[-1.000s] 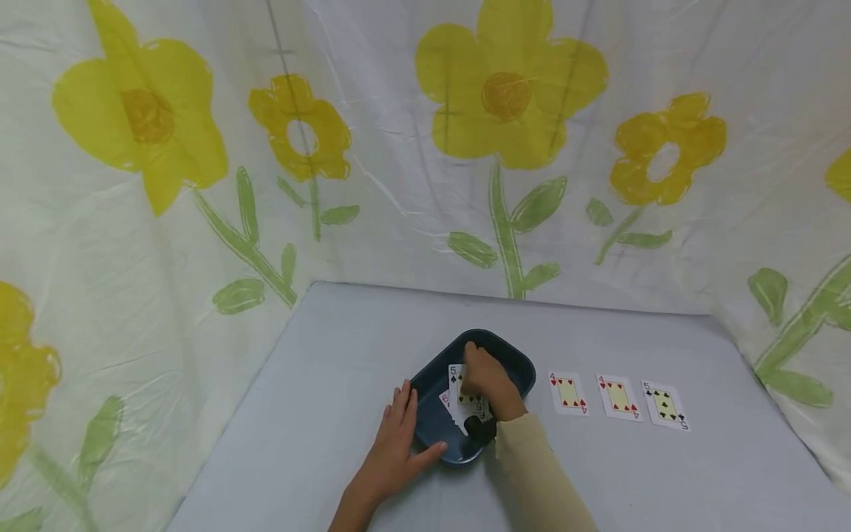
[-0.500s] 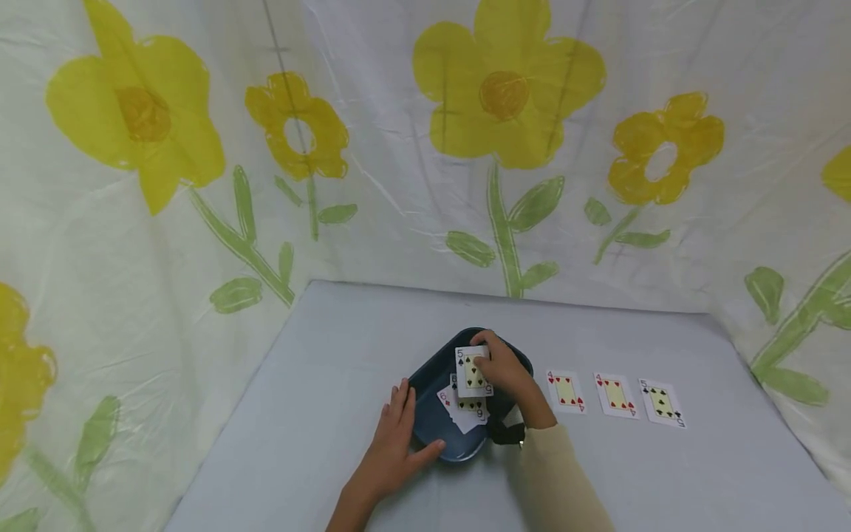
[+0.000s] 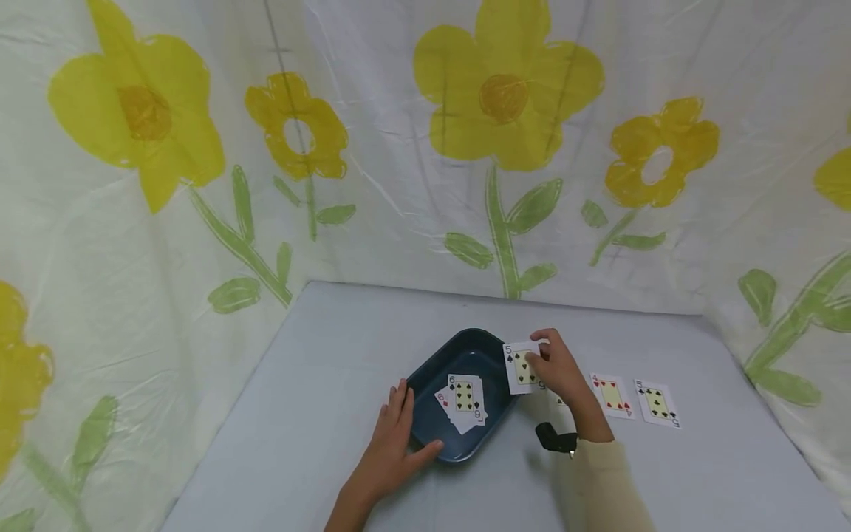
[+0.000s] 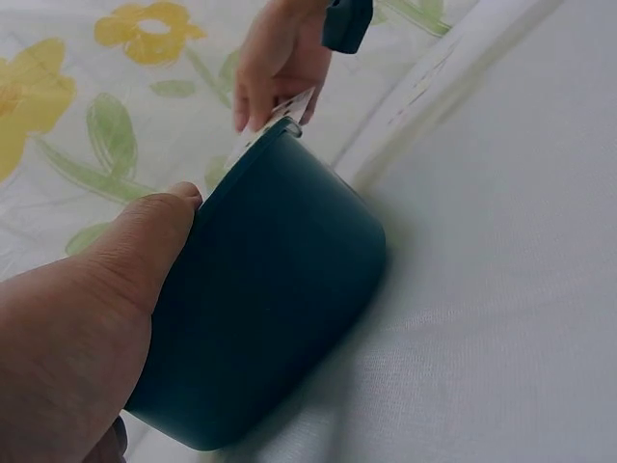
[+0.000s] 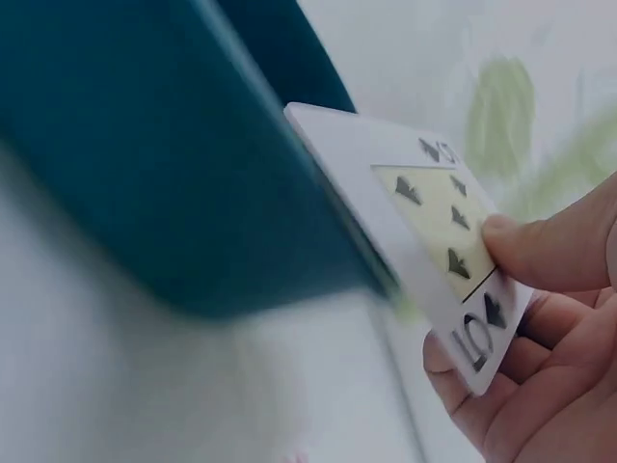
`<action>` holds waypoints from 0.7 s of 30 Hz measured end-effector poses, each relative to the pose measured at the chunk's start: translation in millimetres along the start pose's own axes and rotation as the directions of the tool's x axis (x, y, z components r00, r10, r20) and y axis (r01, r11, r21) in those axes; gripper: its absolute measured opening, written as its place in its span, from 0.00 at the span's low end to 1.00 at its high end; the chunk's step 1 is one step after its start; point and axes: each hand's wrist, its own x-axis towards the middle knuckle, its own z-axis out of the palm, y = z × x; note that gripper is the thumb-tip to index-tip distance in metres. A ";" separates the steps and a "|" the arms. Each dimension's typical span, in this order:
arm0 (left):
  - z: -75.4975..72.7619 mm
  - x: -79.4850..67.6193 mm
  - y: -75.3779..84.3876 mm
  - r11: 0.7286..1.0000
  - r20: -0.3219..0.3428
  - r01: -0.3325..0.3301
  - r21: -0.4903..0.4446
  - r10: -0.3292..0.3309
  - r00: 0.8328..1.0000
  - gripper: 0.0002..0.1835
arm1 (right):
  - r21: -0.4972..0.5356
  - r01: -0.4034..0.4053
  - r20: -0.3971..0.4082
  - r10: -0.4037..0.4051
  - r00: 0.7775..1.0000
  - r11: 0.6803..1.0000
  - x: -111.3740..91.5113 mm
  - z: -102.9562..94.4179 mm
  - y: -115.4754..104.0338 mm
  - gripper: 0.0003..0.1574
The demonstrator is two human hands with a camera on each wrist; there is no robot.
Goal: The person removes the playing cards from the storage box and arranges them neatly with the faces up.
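My right hand (image 3: 564,375) pinches a five of spades playing card (image 3: 521,367) over the right rim of a dark blue tray (image 3: 475,356). In the right wrist view the thumb (image 5: 549,246) presses the face of the card (image 5: 424,217), with fingers behind it. My left hand (image 3: 388,457) rests along the tray's near left side, fingers straight and thumb spread at the front corner. A six of spades (image 3: 465,397) lies face up in the tray, on top of a red six (image 3: 442,399) and partly covering it.
To the right of the tray, a four of hearts (image 3: 612,397) and a five of clubs (image 3: 657,403) lie face up on the pale table (image 3: 346,347). Another card (image 3: 560,414) is mostly hidden behind the right hand. A flowered curtain (image 3: 392,222) hangs behind the table.
My right hand has lifted the five of spades off the cards in the tray and carried it right, past the rim, uncovering the six of spades. The left hand has stayed put.
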 end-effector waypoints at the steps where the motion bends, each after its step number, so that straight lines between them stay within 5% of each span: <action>1: -0.1 0.0 -0.5 1.000 -0.003 -0.001 0.001 0.001 1.000 0.55 | 0.000 -0.010 -0.007 0.010 1.000 1.000 -1.7 -5.9 3.2 0.25; 14: -3.9 -2.1 -1.8 1.000 -0.002 0.009 -0.005 -0.010 1.000 0.55 | -0.115 -0.120 -0.124 0.105 0.987 0.986 -19.8 -79.2 60.3 0.32; 21: -1.1 -1.6 -2.6 1.000 -0.006 -0.002 -0.008 0.002 1.000 0.55 | -0.153 -0.219 -0.213 0.184 0.960 0.964 -30.1 -107.3 91.4 0.32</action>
